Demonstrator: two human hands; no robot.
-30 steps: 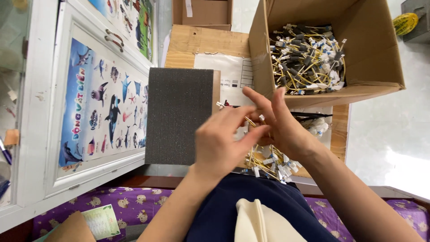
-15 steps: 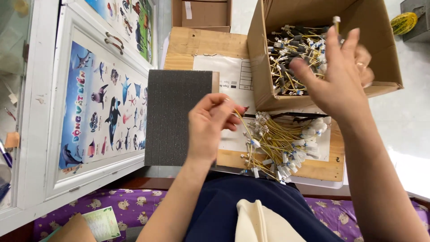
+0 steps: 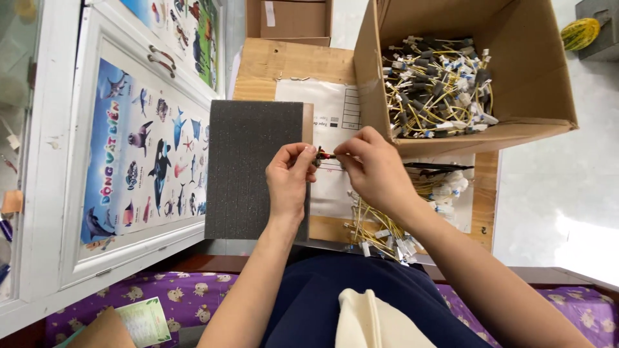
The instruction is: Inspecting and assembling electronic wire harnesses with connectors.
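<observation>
White cabinet (image 3: 51, 193) left, pale floor (image 3: 548, 200), perhaps sunlit, right.

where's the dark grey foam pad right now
In the head view, the dark grey foam pad lies left of centre on the wooden board, just left of the left hand.

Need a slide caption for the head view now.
Both hands, left and right, pinch a small connector over the grey foam pad.
</observation>
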